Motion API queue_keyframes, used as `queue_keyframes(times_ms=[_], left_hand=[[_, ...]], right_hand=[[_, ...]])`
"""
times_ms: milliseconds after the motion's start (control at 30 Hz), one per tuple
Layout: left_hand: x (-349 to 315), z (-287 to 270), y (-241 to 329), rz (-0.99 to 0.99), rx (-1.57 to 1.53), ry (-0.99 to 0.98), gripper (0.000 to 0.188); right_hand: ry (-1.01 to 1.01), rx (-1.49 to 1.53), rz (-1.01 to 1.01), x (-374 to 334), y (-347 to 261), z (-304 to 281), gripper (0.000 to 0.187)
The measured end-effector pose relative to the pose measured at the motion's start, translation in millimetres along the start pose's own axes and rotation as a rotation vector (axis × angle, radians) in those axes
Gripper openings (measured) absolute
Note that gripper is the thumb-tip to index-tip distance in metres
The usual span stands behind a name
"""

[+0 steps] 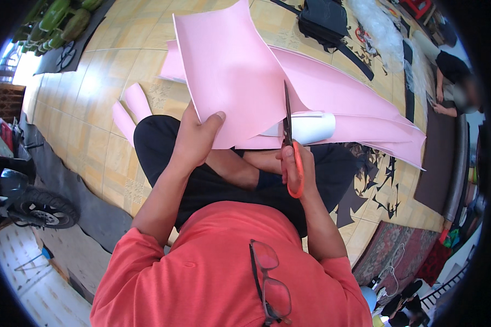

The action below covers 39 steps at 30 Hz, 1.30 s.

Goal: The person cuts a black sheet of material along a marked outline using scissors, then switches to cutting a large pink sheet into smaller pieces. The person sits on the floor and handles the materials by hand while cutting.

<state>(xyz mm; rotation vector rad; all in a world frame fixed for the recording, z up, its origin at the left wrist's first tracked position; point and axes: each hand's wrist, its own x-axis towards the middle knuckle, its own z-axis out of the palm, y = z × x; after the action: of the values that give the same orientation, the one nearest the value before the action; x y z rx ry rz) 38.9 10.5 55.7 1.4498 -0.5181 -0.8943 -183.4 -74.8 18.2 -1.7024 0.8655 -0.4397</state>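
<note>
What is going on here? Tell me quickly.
A person sitting cross-legged on a tiled floor is cutting a pink sheet. The left hand holds the sheet's lower edge, and the right hand works orange-handled scissors with blades up into it. More pink sheets lie beyond.

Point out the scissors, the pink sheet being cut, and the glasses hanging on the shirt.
scissors (288, 117): head view, on the dark blades.
pink sheet (229, 71): head view, on its broad flat face above the left hand.
glasses (273, 289): head view, on the lower lens.
</note>
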Motion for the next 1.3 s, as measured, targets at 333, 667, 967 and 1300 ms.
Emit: queue_keyframes(times_ms=[333,667,967,1300], left_hand=[[1,-11,-2,0.020,0.125,-0.089,0.037],[3,-21,-1,-0.041,0.196,-0.162,0.041],[0,-21,3,-0.052,0.304,-0.205,0.038],[-3,-28,2,-0.098,0.316,-0.237,0.041]], right_hand=[[0.080,0.094,-0.123,2,8,12,0.051],[0.022,0.129,0.039,-9,3,8,0.038],[-0.012,0.169,0.112,-14,2,5,0.041],[-0.065,0.191,0.160,-9,-3,1,0.044]])
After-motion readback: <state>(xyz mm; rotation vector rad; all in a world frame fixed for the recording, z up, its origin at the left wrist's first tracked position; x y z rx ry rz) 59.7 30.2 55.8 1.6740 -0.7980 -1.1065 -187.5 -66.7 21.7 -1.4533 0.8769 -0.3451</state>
